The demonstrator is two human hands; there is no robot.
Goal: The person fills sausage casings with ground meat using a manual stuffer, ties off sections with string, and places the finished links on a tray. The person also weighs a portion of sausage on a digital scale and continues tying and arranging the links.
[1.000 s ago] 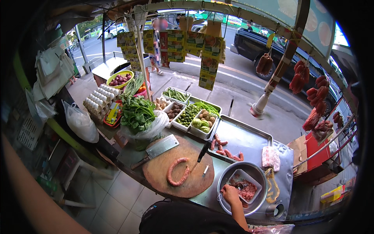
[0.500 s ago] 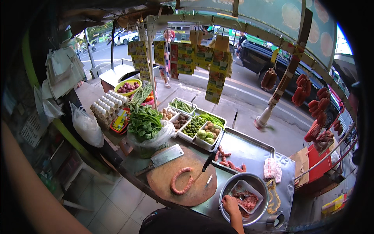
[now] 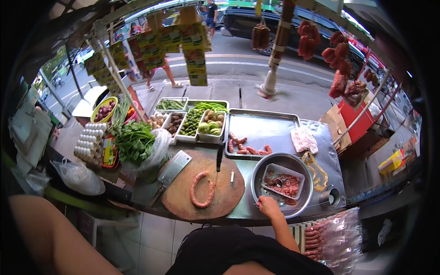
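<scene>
My right hand (image 3: 269, 206) is closed at the near left rim of a steel bowl (image 3: 308, 206), fingertips pinching a thin white string (image 3: 302, 208). That string runs across the bowl to a metal cup (image 3: 335, 197). Inside the bowl sits a white tray (image 3: 301, 181) of ground meat (image 3: 289, 187) with a spoon in it. Left of my hand, a curved raw sausage (image 3: 202, 201) lies on a round wooden chopping board (image 3: 229, 201). Beside it are a black-handled knife (image 3: 219, 158) and a slim white object (image 3: 232, 177). My left arm (image 3: 55, 233) shows at lower left; its hand is out of view.
A cleaver (image 3: 175, 167) rests on the board's left edge. Behind stand a metal tray (image 3: 261, 123) with short sausages, vegetable trays (image 3: 188, 123) and leafy greens (image 3: 133, 142). Eggs (image 3: 88, 137) are at left. Sausages (image 3: 309, 39) hang at right; bagged sausages (image 3: 321, 238) lie below.
My view has turned, and the counter sits straighter in it. The bagged sausages at lower right have come into view. My right hand stays at the bowl's rim with the string.
</scene>
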